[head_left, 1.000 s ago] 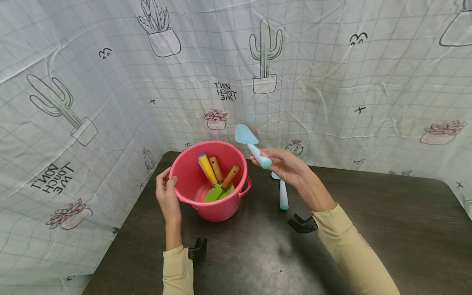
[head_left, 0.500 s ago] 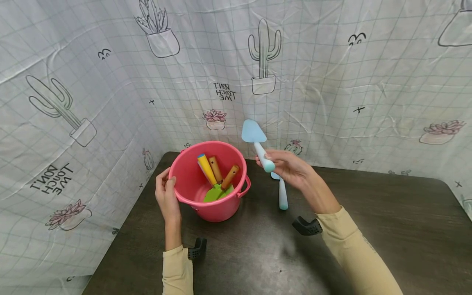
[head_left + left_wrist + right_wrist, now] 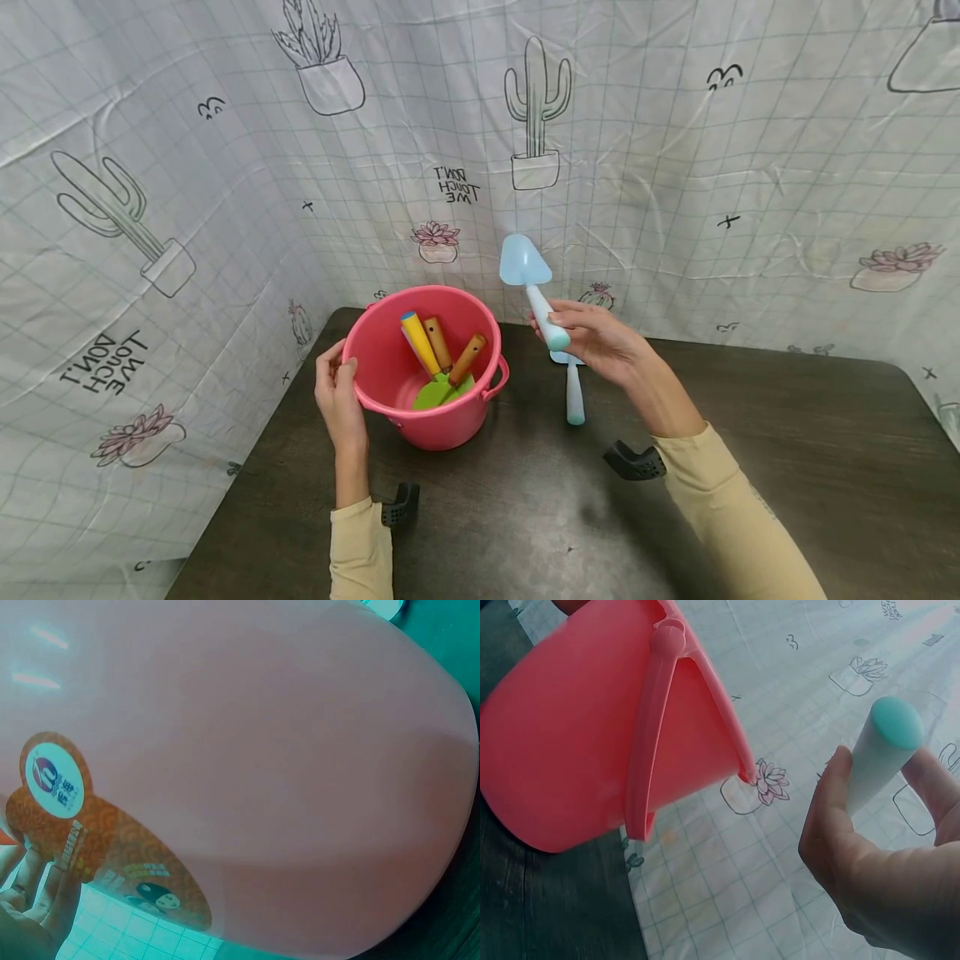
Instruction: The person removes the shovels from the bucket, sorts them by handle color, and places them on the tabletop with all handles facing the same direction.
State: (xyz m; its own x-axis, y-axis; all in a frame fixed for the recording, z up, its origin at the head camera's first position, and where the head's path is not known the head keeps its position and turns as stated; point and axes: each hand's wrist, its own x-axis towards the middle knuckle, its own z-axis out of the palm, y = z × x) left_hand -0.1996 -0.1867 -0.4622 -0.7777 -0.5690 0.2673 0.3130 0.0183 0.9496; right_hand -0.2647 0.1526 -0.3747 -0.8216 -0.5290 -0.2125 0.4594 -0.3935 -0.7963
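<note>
L hand has its fingers gripping the rim of the pink bucket, which sits on the dark table. R hand has its fingers pinching the handle of a light blue trowel, up in the air near the bucket's R side, blade up. 2nd trowel lies on the table, blade partly hidden behind R hand. Bucket's got a yellow handle + 2 wooden handles in it, green blades too btw. Cactus-print cloth hangs behind.
</note>
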